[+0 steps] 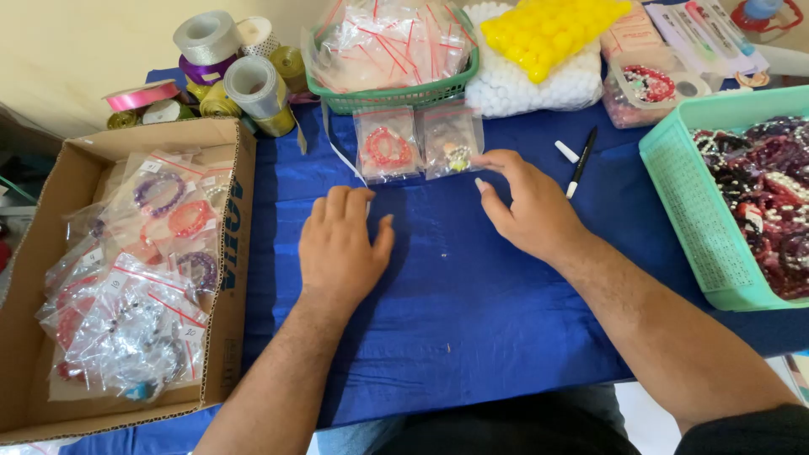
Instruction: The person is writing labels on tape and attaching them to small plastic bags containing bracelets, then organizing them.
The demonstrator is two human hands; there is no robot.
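Small clear zip bag holding a pale bead bracelet (452,139) lies on the blue cloth (455,295), beside a like bag with a red bracelet (387,145); my right hand (527,206), open and empty, touches its edge. My left hand (341,246) rests flat, holding nothing. Cardboard box (240,244) holds many filled bags; mint plastic basket (674,194) of loose bracelets remains unbagged.

The mint-green plastic basket of dark red bead bracelets (674,181) runs off the right edge. The brown cardboard box of bagged bracelets (240,253) is cut at the left and bottom. The small clear zip bag (452,139) holds contents too small to identify.
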